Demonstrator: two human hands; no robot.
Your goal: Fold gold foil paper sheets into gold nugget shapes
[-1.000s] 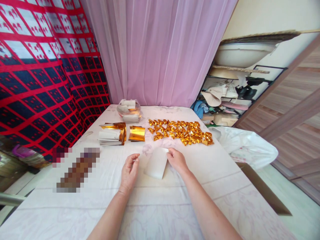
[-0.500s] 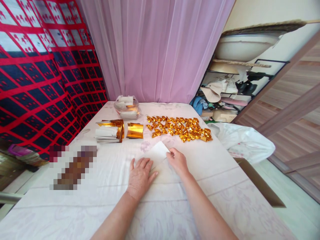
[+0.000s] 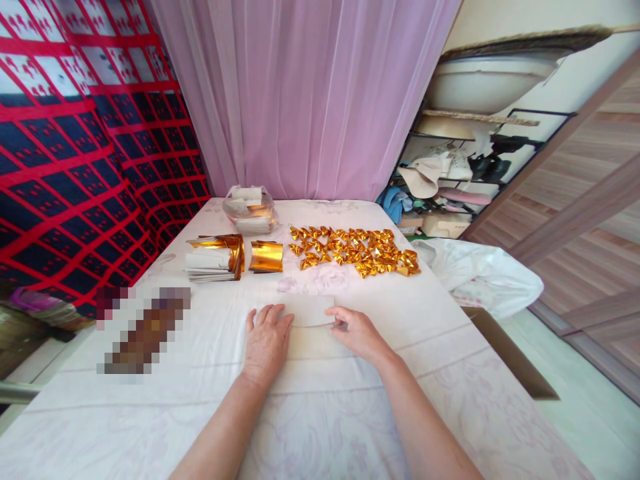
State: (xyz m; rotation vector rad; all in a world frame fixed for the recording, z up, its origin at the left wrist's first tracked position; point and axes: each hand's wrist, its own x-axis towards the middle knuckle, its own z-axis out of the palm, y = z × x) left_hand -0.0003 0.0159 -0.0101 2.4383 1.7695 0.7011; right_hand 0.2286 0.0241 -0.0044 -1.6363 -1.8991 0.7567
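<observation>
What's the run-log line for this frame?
left hand: flat on white paper sheet | right hand: pressing sheet's right edge | gold folded pieces: spread behind | table: white cloth

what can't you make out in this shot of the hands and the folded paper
- Head view: the near part of the white paper lies under the left hand and right hand, so its near edge is hidden.
- Head view: the pixelated patch on the table hides whatever lies there.
- Head view: the gold folded pieces are too small to tell their shape.
- Head view: the contents of the clear bowl are unclear.
</observation>
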